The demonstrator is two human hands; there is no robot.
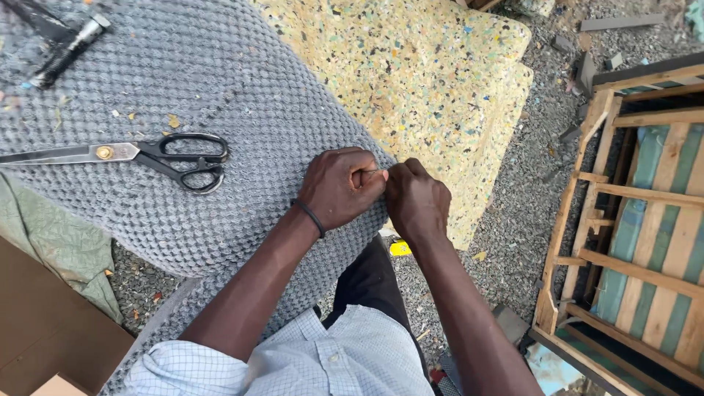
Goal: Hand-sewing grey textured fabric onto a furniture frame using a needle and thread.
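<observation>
The grey fabric (183, 95) covers a foam block (440, 81) over gravel, its edge at the hands. The left hand (339, 187) is clenched on that edge; the right hand (418, 199) pinches it just beside, fingertips touching. Whether a needle is held I cannot tell. An uneven pull could likely pucker the weave or slip the cover off. Scissors (147, 155) lie near, blades pointing away.

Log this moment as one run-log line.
left hand: fisted on grey fabric edge | right hand: pinching same edge | scissors: lying on fabric, untouched | foam block: beneath fabric
</observation>
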